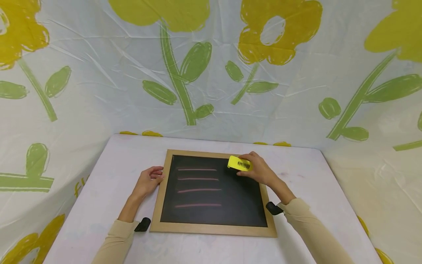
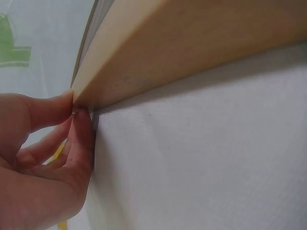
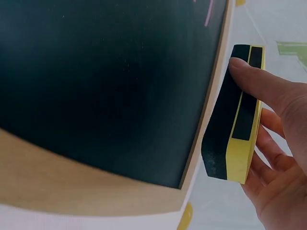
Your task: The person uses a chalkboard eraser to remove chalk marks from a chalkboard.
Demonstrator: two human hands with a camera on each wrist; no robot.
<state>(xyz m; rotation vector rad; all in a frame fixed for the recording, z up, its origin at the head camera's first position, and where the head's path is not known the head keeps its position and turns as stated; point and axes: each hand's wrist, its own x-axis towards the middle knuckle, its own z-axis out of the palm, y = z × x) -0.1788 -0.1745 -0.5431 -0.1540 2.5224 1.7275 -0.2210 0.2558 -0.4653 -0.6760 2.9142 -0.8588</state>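
Note:
A chalkboard (image 1: 194, 216) in a light wooden frame lies on the table, with several pink chalk lines across its left half. My left hand (image 1: 150, 182) is at the frame's left side. In the left wrist view, the thumb (image 2: 50, 109) and curled fingers pinch the wooden edge. My right hand (image 1: 258, 169) grips a yellow chalkboard eraser (image 1: 240, 164) over the board's upper right part. The right wrist view shows the eraser's black felt side (image 3: 218, 129), with the thumb (image 3: 259, 81) across it and the other fingers behind the yellow body.
The white tabletop (image 1: 310, 183) extends around the board on all sides. Behind it and at both sides hangs a pale cloth (image 1: 132, 73) printed with yellow flowers and green stems. A small black device (image 1: 143, 224) sits at the left wrist, another (image 1: 274, 208) at the right.

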